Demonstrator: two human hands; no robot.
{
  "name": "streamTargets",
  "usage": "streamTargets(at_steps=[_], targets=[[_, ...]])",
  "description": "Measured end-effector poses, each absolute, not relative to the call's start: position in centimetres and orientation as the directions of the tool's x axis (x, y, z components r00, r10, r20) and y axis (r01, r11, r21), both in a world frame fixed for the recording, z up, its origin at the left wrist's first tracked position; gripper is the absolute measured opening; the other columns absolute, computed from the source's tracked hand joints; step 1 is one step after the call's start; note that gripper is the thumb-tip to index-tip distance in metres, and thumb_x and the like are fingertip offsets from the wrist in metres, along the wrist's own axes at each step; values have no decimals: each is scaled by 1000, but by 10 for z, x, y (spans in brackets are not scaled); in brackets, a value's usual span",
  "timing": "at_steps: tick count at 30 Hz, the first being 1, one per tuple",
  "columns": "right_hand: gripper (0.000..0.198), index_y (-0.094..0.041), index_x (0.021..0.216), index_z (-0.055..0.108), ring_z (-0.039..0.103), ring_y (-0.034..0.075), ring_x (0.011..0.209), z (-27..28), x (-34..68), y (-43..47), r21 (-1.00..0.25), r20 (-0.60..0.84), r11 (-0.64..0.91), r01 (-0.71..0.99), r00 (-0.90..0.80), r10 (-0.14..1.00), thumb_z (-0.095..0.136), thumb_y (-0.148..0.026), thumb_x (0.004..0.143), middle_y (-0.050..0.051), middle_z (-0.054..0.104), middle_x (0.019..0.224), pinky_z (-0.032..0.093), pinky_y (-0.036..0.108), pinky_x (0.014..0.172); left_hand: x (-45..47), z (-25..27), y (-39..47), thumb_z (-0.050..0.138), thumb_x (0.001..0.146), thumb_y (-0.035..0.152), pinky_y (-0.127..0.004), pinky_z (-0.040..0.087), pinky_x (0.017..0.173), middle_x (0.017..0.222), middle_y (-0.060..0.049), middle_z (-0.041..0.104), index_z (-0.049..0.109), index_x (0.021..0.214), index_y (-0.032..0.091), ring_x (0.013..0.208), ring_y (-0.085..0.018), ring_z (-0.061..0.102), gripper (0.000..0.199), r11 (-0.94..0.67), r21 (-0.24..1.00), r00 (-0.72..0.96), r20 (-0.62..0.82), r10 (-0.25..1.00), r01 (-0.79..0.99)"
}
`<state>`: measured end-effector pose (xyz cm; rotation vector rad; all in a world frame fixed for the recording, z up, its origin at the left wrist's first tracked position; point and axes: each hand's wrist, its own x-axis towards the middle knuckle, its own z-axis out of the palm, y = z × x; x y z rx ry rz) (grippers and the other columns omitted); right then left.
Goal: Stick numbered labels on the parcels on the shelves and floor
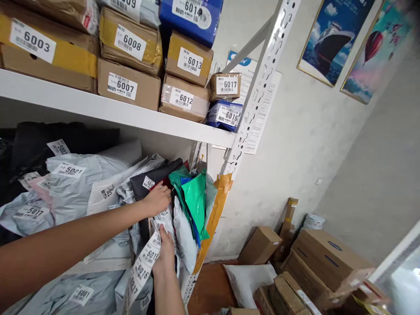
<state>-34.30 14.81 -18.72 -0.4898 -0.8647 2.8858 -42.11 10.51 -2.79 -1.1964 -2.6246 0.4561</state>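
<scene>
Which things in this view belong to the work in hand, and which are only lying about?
Apparently in use:
- label strip, held in the right hand
- bagged parcels, within reach of the left hand

Apparently just lying about:
- cardboard boxes, low at right
- white bag, beside them
</scene>
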Motion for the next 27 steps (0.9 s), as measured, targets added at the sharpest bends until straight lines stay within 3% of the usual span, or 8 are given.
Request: streamTargets(at_steps=[3, 7, 11, 14, 16, 21, 25, 27], targets=[[48, -12, 94, 69, 72, 26, 83, -186, -323, 158, -623, -234, -781, 40, -962, 137, 83, -43, 61, 10, 75, 82, 57, 33, 66, -421, -23, 110, 71, 75, 23, -51, 31, 105, 103, -17, 66, 64, 107, 11, 103, -32, 57, 35, 652, -354, -668, 93, 738, 671], [46, -17, 95, 68, 72, 23, 84, -168, -321, 177, -584, -131, -802, -127, -960, 248, 81, -45, 62, 7, 76, 88, 56, 31, 70, -421, -14, 126, 77, 67, 33, -47, 41, 92, 111, -21, 61, 53, 121, 10, 103, -34, 57, 64, 719, -322, -718, 146, 681, 616], [45, -21, 89, 68, 71, 21, 83, -163, -334, 202, -493, -198, -835, -246, -903, 383, 83, -48, 55, 4, 76, 87, 55, 33, 78, -424, -19, 135, 84, 55, 44, -55, 28, 105, 129, -28, 50, 52, 122, 5, 118, -40, 46, 83, 747, -329, -756, 129, 641, 577], [46, -21, 92, 71, 70, 21, 90, -172, -339, 217, -474, -124, -832, -289, -913, 388, 77, -54, 61, 7, 75, 94, 54, 34, 81, -427, -26, 128, 90, 44, 42, -58, 13, 112, 139, -27, 43, 49, 127, 8, 126, -41, 39, 99, 718, -354, -752, 59, 657, 599], [44, -20, 90, 72, 69, 22, 95, -178, -342, 221, -466, -76, -829, -311, -919, 387, 72, -57, 66, 10, 75, 97, 54, 35, 82, -426, -27, 121, 91, 42, 42, -54, 12, 113, 141, -26, 42, 46, 131, 8, 127, -40, 39, 106, 703, -320, -728, 56, 684, 635], [44, -21, 91, 73, 61, 22, 115, -187, -348, 215, -496, 7, -791, -357, -913, 408, 59, -60, 76, 11, 72, 108, 49, 36, 93, -430, -20, 125, 58, 83, 46, -45, 33, 100, 115, -21, 62, 59, 115, 8, 111, -33, 54, 50, 785, -177, -761, 192, 620, 594], [42, -27, 97, 72, 54, 20, 125, -181, -347, 211, -492, 76, -783, -381, -915, 397, 48, -59, 84, 7, 67, 122, 44, 37, 102, -443, -17, 143, 57, 81, 37, -51, 38, 80, 87, -19, 69, 70, 83, 12, 88, -36, 61, 29, 863, -127, -845, 177, 505, 489], [41, -30, 98, 72, 52, 20, 127, -180, -346, 213, -476, 107, -790, -387, -917, 385, 48, -59, 84, 5, 66, 124, 43, 39, 104, -447, -17, 143, 56, 79, 27, -52, 37, 80, 87, -18, 68, 70, 74, 12, 91, -35, 59, 21, 861, -110, -845, 164, 509, 497]])
